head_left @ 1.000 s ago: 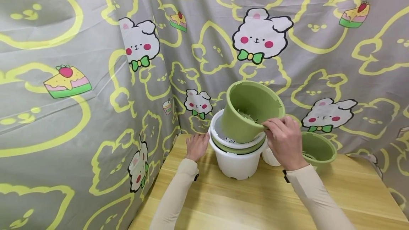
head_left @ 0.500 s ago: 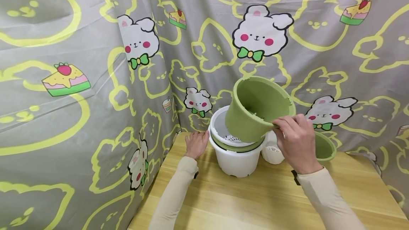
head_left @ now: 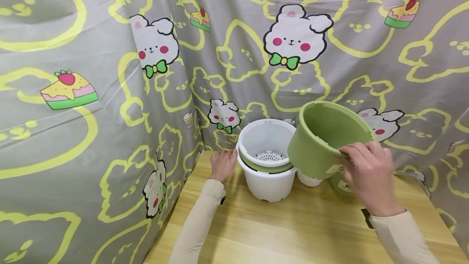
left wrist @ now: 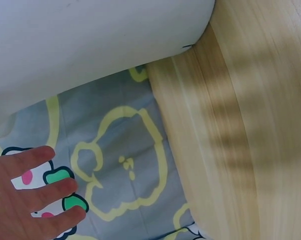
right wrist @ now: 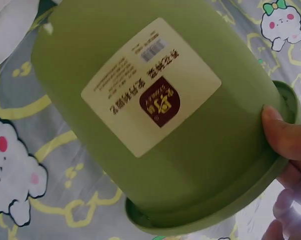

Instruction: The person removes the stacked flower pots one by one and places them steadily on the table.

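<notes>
In the head view my right hand (head_left: 371,174) pinches the rim of a green flowerpot (head_left: 311,156), tilted and held up right of a pot stack. The right wrist view shows a label (right wrist: 150,90) on its side and my thumb (right wrist: 285,132) pressed against the rim. The stack has a white outer pot (head_left: 269,186), a green pot rim (head_left: 280,169) above it, and a white inner pot (head_left: 269,139) with slots in its bottom. My left hand (head_left: 222,165) is at the stack's left side, fingertips at the rim; its fingers look spread and straight in the left wrist view.
A small white pot (head_left: 308,180) stands right of the stack. Another green pot (head_left: 338,182) stands behind my right hand, mostly hidden. The wooden table (head_left: 278,231) meets a patterned curtain (head_left: 227,76) at the back and left.
My right hand has moved right and the green flowerpot has come out from over the stack, uncovering the white inner pot's bottom. My left hand has stayed at the stack.
</notes>
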{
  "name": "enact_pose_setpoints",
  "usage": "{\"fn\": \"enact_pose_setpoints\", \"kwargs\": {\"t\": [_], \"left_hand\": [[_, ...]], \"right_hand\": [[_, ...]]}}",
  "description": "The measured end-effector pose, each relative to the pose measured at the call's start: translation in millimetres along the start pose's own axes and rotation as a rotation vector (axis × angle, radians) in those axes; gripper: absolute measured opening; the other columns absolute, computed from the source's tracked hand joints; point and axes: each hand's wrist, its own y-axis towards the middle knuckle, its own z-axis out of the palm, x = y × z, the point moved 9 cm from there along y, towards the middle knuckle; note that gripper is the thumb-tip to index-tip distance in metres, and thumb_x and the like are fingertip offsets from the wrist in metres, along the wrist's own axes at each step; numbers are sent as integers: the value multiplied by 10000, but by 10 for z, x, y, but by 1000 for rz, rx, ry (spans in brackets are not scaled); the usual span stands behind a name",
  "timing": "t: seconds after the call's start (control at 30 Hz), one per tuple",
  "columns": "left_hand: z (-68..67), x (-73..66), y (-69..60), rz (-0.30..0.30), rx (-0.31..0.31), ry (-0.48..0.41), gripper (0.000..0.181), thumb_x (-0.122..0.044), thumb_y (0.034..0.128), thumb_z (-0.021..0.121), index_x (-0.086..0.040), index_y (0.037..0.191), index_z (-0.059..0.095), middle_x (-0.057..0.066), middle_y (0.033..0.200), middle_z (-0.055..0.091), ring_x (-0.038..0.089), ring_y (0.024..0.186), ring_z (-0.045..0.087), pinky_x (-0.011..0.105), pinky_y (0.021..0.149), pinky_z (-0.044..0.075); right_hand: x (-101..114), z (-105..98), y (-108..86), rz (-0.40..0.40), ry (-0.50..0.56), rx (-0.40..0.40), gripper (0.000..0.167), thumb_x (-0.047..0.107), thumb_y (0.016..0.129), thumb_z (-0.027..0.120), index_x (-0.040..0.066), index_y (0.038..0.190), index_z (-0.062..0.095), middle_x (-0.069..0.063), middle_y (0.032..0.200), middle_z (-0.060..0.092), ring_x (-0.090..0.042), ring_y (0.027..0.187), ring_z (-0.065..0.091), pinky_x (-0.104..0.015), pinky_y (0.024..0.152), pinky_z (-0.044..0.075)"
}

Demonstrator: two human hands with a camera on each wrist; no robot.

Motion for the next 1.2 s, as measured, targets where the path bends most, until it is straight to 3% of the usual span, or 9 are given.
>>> {"fn": "enact_pose_setpoints", "kwargs": {"t": [0.4,0.63,0.87,1.2], "left_hand": [[32,-28,6,4,15,-11,732,-587,1098,148,-145,1402,647,160,1444,607,434,1416,459,711,1149,205],[6,0,10,19,-10,-27,732,-583,1098,151,-144,1394,657,162,1444,613,462,1378,487,706,1120,249],[3,25,6,12,-1,-22,727,-580,1101,145,-151,1407,646,159,1461,598,458,1396,475,710,1136,234],[31,18,14,18,15,-24,735,-589,1099,140,-147,1429,626,167,1483,583,453,1411,463,711,1143,223]], "right_hand": [[-190,-203,-220,78,-54,29,232,22,711,793,-40,924,725,-200,815,705,-408,762,513,-510,659,278],[-247,-262,-337,70,-86,28,209,164,819,703,-30,892,723,-181,781,689,-421,745,515,-549,637,284],[-333,-260,-534,77,-117,73,609,485,1078,439,-16,872,715,-153,759,667,-409,731,507,-555,643,295],[-465,-322,-823,110,-177,182,729,550,1106,303,-17,892,708,-146,782,660,-379,745,502,-489,618,303]]}}
